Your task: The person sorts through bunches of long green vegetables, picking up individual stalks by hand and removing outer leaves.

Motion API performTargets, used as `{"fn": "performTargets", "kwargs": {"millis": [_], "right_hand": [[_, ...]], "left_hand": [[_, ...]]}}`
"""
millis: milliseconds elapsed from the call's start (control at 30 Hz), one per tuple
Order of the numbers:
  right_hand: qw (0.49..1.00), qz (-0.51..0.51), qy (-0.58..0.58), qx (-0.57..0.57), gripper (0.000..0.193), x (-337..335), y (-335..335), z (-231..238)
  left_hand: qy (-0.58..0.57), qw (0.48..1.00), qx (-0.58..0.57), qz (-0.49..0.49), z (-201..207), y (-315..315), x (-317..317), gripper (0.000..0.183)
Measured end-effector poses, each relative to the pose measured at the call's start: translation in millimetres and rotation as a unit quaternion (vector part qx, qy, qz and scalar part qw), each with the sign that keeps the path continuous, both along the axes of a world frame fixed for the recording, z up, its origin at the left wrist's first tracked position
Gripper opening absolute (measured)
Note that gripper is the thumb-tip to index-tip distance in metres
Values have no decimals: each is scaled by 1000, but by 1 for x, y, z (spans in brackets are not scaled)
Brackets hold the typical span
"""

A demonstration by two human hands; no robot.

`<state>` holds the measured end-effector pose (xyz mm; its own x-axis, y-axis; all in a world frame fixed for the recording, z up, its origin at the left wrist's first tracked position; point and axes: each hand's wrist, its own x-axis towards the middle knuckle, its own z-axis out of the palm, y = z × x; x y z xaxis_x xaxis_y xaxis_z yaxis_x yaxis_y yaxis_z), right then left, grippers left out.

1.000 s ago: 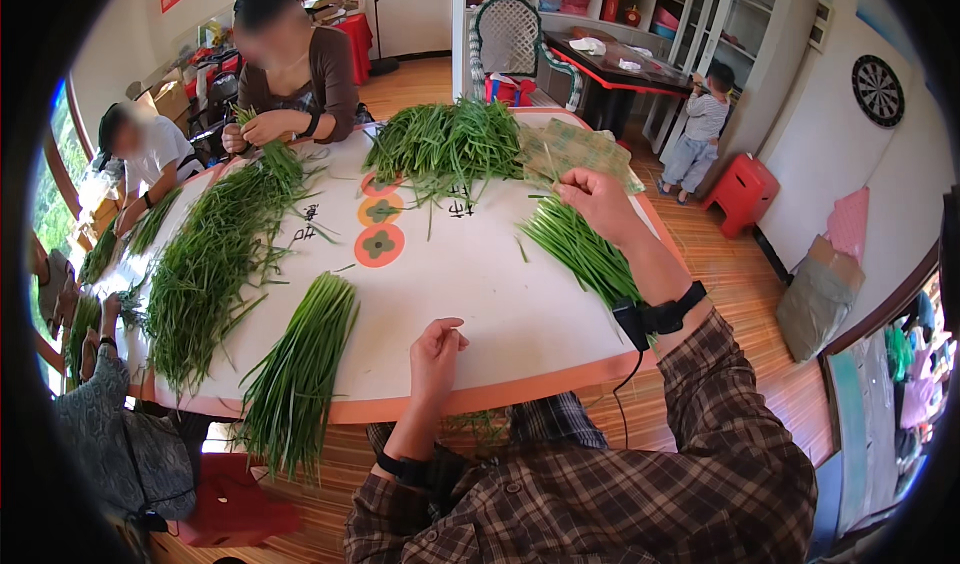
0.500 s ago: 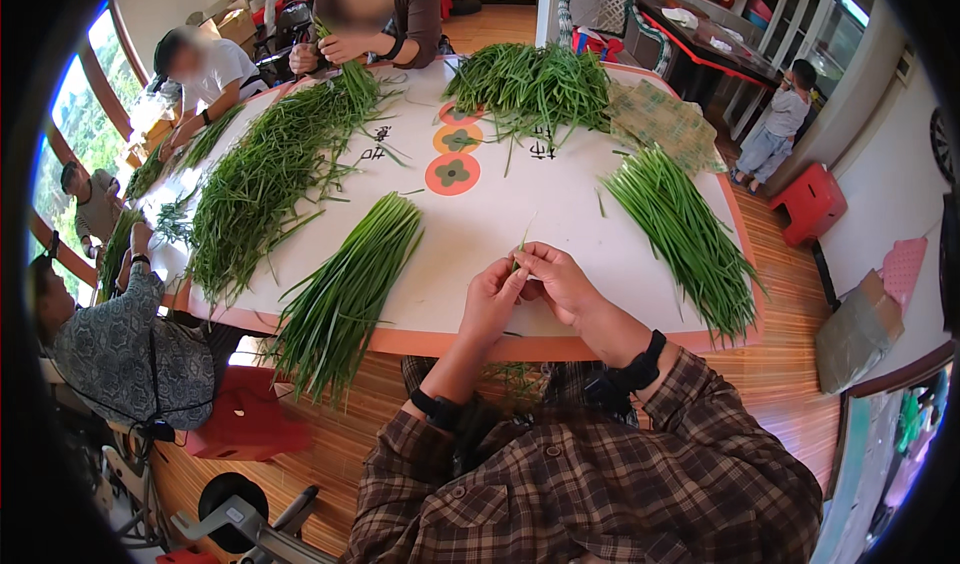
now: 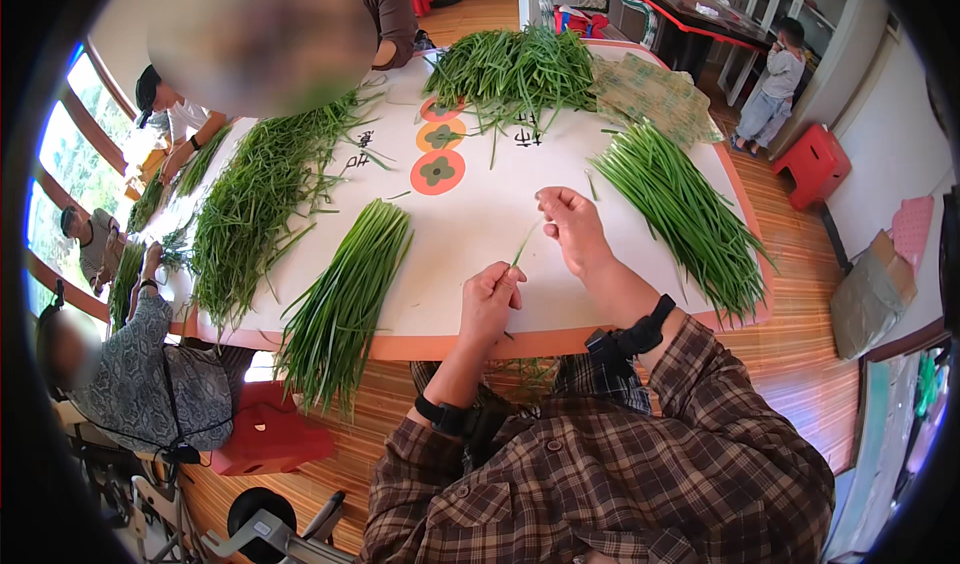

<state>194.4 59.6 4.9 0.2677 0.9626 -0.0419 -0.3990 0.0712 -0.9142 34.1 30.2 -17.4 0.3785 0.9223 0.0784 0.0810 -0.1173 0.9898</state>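
Observation:
My left hand [image 3: 488,299] is closed in a pinch near the table's front edge, gripping a thin green garlic chive [image 3: 522,244] that sticks up from the fingertips. Higher and to the right, my right hand [image 3: 572,229] has its fingers curled together close to the chive's pale tip; whether something small is between them is hidden. A neat bundle of chives [image 3: 345,299] lies left of my hands and overhangs the front edge. On the right side of the table rests another tidy bundle [image 3: 680,224].
A long loose heap of chives [image 3: 260,194] covers the table's left part, and another heap [image 3: 515,69] lies at the far side beside a patterned mat [image 3: 655,99]. Co-workers sit along the left and far sides. A child [image 3: 775,89] stands near a red stool [image 3: 815,164].
My hands have come apart: the right has moved up and to the right, while the left stays low with the chive. The view has shifted slightly.

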Motion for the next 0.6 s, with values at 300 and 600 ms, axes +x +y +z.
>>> {"fn": "performTargets", "kwargs": {"millis": [300,600], "right_hand": [[967,242,-79,-10,25,-3,-15,0],[996,37,78,-23,19,24,13,-29]], "left_hand": [[-45,998,-26,25,-8,4,3,24],[-10,1000,-9,12,-1,0,-2,22]]}}
